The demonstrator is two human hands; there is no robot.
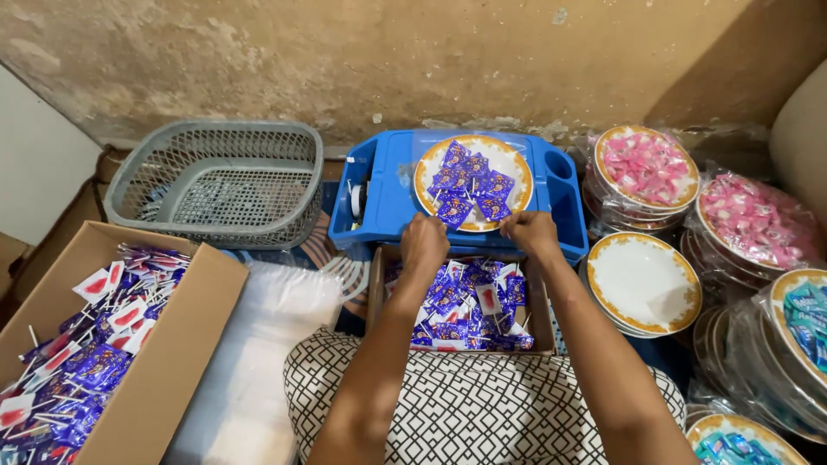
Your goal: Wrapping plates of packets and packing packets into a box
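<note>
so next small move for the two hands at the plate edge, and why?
Probably set down whatever the fingers hold among the purple wrapped lollipops on the gold-rimmed plate, then drop back to the small box for more. Both the left hand and right hand sit at the plate's near rim, directly above that box; the plate shows bare white on its right side. What they pinch is hidden.

Purple-and-blue wrapped sweets (469,182) fill a white plate (510,159) with an orange-and-gold patterned rim, set on a bright blue tray (388,202). A grey mesh basket (220,181) sits beside brown cardboard boxes (177,344) of purple, white and red wrappers. Pink sweets (646,164) cover matching plates, and a black-and-white lattice cloth (482,413) lies below.
</note>
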